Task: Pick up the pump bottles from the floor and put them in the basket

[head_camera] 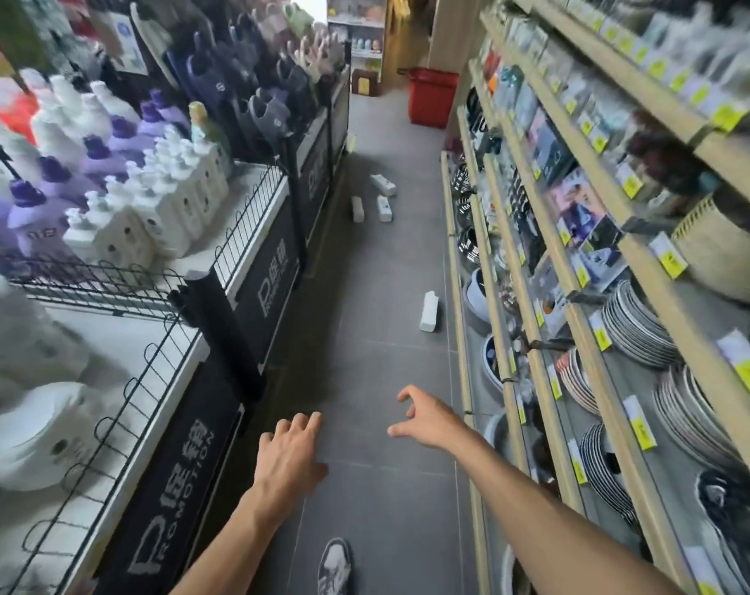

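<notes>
The likeliest slip is judged to come from the tight aisle. The nearest pump bottle (430, 312) lies on its side on the grey floor (377, 380), just beside the foot of the right-hand shelving (588, 350). Stacked plates (639, 324) are stored low on that shelving, so they could be knocked by an elbow or forearm when the bottle is reached for. Three more pump bottles (384, 209) lie grouped farther off, nearer the left display stand (274, 289), and could be trodden on or kicked if the walk is hurried. The red basket (432, 96) stands at the far end by the right shelving, well apart from every bottle. A long carry is therefore expected, and a smooth bottle could be dropped if several are gathered at once. Nothing has yet been picked up. The left hand (289, 448) is held out palm down over the near floor, its fingers loosely straight and a little spread, and nothing is held or touched by it. The right hand (424, 416) is stretched slightly farther forward, its thumb and fingers set apart in an open curve, and it too is empty and touches nothing.
</notes>
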A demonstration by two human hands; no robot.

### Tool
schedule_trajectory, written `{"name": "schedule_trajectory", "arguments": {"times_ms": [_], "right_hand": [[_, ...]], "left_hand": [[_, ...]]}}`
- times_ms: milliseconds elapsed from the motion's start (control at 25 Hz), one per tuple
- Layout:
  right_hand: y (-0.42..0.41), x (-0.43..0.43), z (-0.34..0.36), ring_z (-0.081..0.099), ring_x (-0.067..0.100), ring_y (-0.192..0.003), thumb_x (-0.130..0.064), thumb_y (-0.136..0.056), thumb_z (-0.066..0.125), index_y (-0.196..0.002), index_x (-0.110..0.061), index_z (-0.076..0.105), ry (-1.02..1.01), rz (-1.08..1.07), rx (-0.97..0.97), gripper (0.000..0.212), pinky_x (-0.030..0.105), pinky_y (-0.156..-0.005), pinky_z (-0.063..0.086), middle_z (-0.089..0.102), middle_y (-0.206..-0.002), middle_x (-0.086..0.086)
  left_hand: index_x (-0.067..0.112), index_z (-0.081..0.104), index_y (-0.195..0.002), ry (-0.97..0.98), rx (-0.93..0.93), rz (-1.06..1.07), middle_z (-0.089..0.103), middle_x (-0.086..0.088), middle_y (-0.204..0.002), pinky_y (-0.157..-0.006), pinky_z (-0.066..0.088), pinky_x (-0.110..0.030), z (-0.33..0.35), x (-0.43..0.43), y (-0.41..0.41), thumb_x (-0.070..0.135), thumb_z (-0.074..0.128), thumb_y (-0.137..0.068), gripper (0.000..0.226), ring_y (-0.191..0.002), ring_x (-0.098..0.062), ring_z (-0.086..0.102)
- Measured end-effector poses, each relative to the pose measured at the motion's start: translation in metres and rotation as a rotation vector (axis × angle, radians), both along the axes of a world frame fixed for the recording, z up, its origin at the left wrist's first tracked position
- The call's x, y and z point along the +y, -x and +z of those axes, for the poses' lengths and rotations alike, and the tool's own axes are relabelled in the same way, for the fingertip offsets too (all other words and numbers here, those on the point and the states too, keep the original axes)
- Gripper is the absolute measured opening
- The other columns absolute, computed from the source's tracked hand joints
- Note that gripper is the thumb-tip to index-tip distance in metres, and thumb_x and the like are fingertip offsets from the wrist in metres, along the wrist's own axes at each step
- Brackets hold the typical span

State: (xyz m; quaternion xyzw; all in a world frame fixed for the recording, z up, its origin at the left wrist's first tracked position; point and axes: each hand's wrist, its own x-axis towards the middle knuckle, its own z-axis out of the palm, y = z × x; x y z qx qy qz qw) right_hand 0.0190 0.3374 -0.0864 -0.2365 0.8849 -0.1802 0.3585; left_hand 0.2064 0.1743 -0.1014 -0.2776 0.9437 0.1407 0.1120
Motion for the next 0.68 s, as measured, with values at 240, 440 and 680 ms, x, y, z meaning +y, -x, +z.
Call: {"name": "schedule_trajectory", "arguments": {"times_ms": [240,440,680], "right_hand": [[0.092,-0.038,0.001,0.062,0.018,-0.103,-0.049,-0.077,0.079,-0.127,-0.029,0.05,0.026,-0.139,-0.005,0.062,0.033,-0.091,0.05,0.061,-0.113,-0.003],[0.177,-0.062,-0.009,0.061,0.018,-0.107,-0.051,-0.077,0.078,-0.131,-0.029,0.048,0.032,-0.192,-0.006,0.065,0.036,-0.092,0.05,0.061,-0.121,-0.002],[0.291,-0.088,-0.027,0.063,0.02,-0.102,-0.057,-0.071,0.076,-0.128,-0.031,0.049,0.012,-0.186,-0.034,0.069,0.037,-0.094,0.05,0.063,-0.114,-0.003]], "left_hand": [[0.035,0.032,-0.145,-0.009,0.006,-0.058,0.047,0.007,-0.136,-0.095,0.04,-0.037,0.0,-0.067,0.088,0.045,0.067,-0.081,0.073,-0.125,-0.022,0.045],[0.034,0.034,-0.143,0.011,0.0,-0.122,0.048,0.007,-0.134,-0.093,0.042,-0.037,-0.005,-0.105,0.184,0.05,0.067,-0.08,0.073,-0.123,-0.022,0.047],[0.032,0.035,-0.141,0.041,-0.011,-0.122,0.047,0.004,-0.136,-0.098,0.042,-0.041,-0.006,-0.131,0.308,0.045,0.07,-0.08,0.072,-0.123,-0.024,0.048]]}}
